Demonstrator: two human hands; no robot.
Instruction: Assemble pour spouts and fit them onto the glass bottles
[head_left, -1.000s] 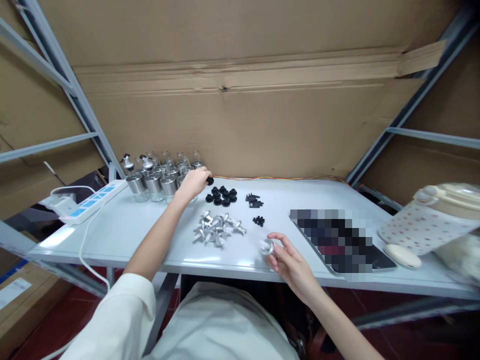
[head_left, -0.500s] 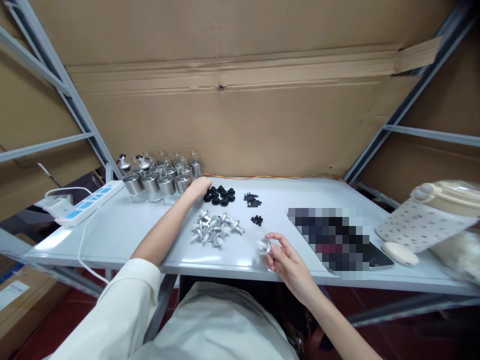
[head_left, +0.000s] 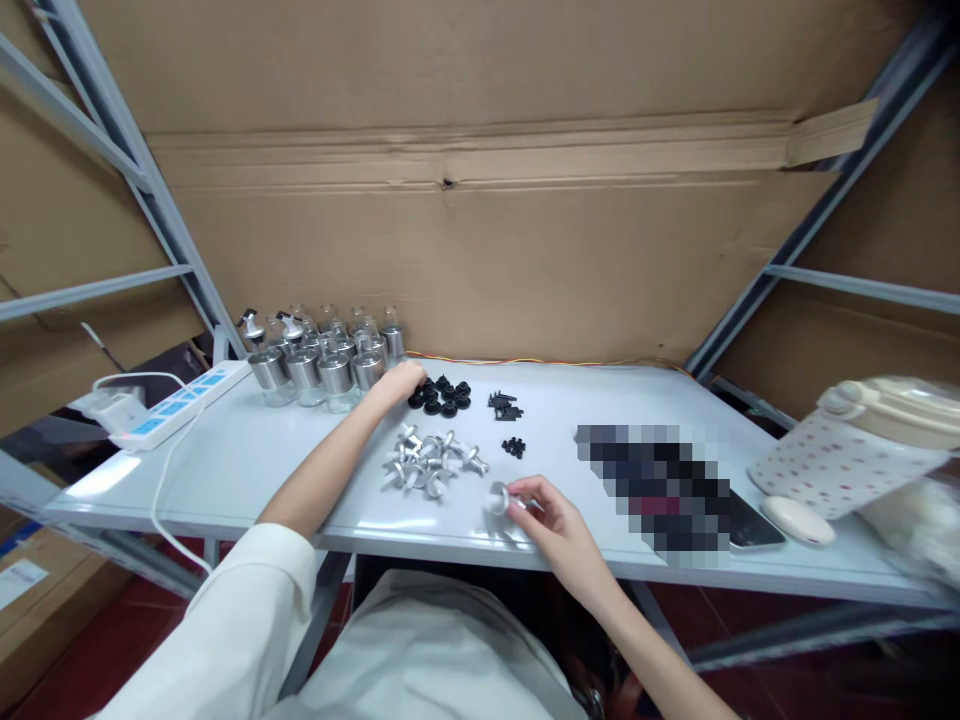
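A silver piece [head_left: 497, 498] is pinched in the fingertips of the right hand [head_left: 561, 527], to its left, over the table [head_left: 251, 470]. The left hand [head_left: 403, 381] is held at the black caps [head_left: 448, 402]; its fingers are hidden, so its grip cannot be told. Since a second ago, the silver piece has been shifted left.

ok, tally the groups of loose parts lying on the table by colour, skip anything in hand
Black: 3 groups (round black parts, thin black pieces, tiny black bits)
Silver: 1 group (silver parts)
Total: 4 groups

Left out: the silver piece in the right hand.
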